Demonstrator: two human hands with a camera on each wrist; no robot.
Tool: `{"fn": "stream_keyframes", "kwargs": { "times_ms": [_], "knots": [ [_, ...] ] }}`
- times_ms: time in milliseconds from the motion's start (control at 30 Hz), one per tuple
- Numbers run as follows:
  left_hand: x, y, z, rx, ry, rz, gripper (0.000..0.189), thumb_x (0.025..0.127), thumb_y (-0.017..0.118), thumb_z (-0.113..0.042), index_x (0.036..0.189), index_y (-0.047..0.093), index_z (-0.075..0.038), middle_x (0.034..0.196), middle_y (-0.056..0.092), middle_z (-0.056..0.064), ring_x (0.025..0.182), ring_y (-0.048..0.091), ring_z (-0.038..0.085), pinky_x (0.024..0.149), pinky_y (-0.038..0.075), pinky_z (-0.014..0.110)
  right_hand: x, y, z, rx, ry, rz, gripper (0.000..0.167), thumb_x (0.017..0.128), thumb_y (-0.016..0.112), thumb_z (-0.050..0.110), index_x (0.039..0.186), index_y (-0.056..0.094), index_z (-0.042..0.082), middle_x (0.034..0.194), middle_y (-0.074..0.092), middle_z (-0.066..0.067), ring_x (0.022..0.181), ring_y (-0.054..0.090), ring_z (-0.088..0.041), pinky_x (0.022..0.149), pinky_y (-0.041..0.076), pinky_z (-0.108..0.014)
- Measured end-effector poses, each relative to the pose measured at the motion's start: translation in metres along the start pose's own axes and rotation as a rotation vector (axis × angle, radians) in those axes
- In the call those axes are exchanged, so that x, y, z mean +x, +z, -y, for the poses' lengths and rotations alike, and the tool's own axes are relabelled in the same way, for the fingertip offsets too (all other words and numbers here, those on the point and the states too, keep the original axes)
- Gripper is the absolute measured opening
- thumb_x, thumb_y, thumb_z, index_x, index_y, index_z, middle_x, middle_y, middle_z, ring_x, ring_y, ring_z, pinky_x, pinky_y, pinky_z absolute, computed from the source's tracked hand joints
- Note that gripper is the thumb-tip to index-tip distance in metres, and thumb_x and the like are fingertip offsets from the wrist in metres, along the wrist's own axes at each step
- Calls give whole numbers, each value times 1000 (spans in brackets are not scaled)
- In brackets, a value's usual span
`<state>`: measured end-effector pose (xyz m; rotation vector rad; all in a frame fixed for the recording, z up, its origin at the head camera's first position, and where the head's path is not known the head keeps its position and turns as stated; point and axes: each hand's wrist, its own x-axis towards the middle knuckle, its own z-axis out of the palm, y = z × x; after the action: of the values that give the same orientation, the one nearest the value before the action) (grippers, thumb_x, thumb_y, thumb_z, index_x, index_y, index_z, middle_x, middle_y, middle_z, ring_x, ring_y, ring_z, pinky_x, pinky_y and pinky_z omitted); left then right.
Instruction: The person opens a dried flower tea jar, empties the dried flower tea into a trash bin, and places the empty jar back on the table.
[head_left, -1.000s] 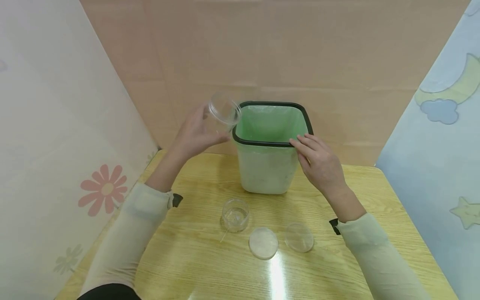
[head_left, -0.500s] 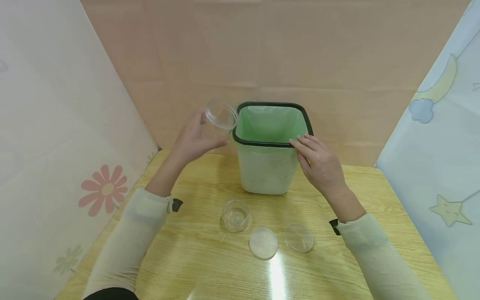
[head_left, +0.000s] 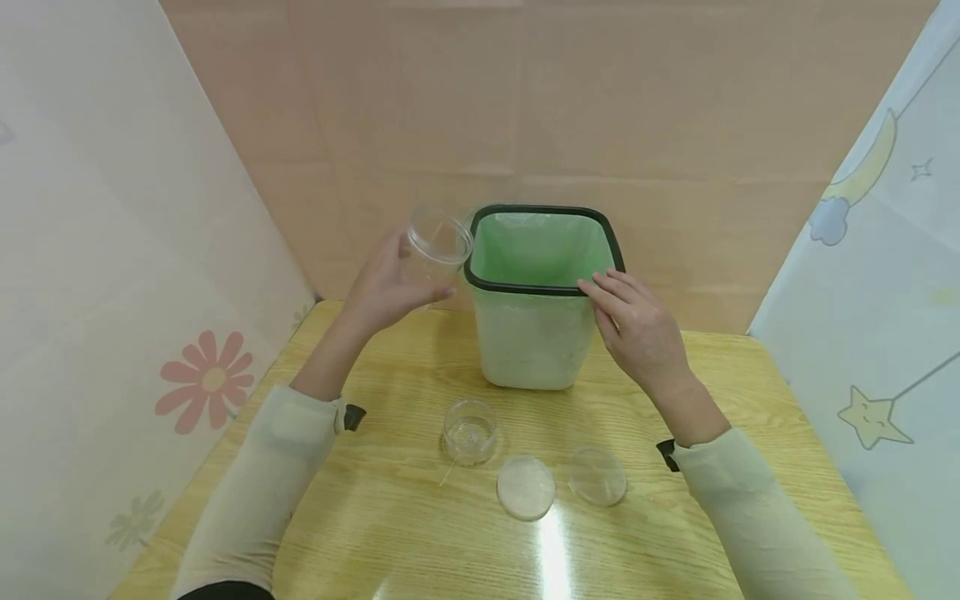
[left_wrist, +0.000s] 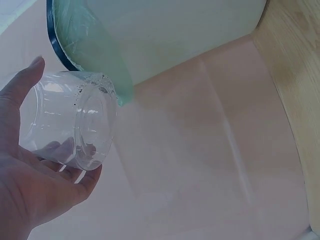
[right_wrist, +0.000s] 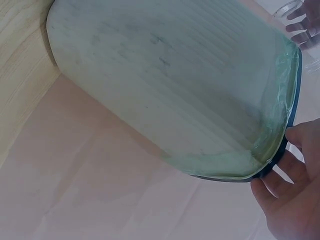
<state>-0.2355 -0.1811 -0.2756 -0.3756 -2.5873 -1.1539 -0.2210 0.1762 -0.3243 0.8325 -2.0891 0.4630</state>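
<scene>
My left hand (head_left: 388, 287) holds a clear plastic jar (head_left: 441, 237) tilted, its mouth up toward the left corner of the bin's rim. In the left wrist view, small dark specks dot the base of the jar (left_wrist: 82, 120), and the fingers curl round its side. A pale trash bin (head_left: 534, 342) with a green liner (head_left: 543, 246) and a black rim ring stands upright on the table. At its front right corner, my right hand (head_left: 643, 329) grips the rim, fingers over the ring and thumb outside, as the right wrist view shows.
In front of the bin, a clear round container (head_left: 471, 432) stands on the wooden table (head_left: 405, 533), a thin clear stick (head_left: 448, 472) beside it. Two round lids, one whitish (head_left: 527, 488) and one clear (head_left: 597, 477), lie to its right. Papered walls close in the back and sides.
My left hand and the jar have shifted slightly left and down from the bin's rim. My right hand has stayed at the rim corner.
</scene>
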Motion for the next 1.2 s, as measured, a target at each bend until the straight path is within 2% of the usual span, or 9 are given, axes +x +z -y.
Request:
{"fn": "stream_keyframes", "kwargs": {
  "times_ms": [200, 367, 667, 800, 967, 1200],
  "knots": [
    [-3, 4, 6, -7, -15, -6, 109, 67, 92, -51, 154, 36, -15, 145, 51, 8, 135, 46, 32, 107, 41, 57, -1, 0, 0, 4, 5, -13, 33, 90, 70, -5, 122, 73, 3, 117, 72, -20, 115, 64, -41, 99, 52, -50],
    [-10, 5, 11, -45, -35, -10, 108, 68, 93, -48, 153, 36, -15, 145, 49, 7, 135, 45, 31, 108, 39, 58, -3, 2, 1, 9, 6, -9, 33, 89, 70, -5, 122, 73, 3, 116, 72, -20, 115, 64, -41, 99, 52, -49],
    [-19, 5, 18, -46, -47, -26, 110, 66, 90, -58, 152, 36, -17, 145, 49, 6, 134, 45, 30, 107, 40, 59, 0, 4, 1, 17, 9, -14, 34, 90, 69, -6, 121, 73, 4, 117, 72, -18, 116, 64, -39, 94, 55, -51],
    [-26, 7, 24, -46, -87, -25, 113, 66, 90, -58, 152, 33, -14, 147, 47, 8, 136, 44, 31, 108, 39, 59, -1, 4, 3, 14, 9, 3, 33, 91, 69, -4, 122, 73, 4, 118, 72, -18, 116, 64, -39, 96, 54, -50],
    [-36, 11, 31, -50, -117, -11, 115, 68, 89, -58, 154, 30, -12, 150, 44, 10, 138, 41, 34, 109, 38, 62, -2, 3, 5, 24, 14, -25, 34, 89, 69, -7, 121, 73, 4, 116, 72, -19, 115, 64, -40, 96, 54, -49],
    [-51, 17, 40, -65, -141, -3, 105, 68, 88, -59, 146, 34, -14, 150, 44, 13, 141, 39, 36, 111, 34, 64, -1, 0, 8, 31, 12, -32, 34, 89, 68, -7, 121, 73, 4, 116, 73, -19, 115, 65, -40, 98, 53, -49]
  ]
}}
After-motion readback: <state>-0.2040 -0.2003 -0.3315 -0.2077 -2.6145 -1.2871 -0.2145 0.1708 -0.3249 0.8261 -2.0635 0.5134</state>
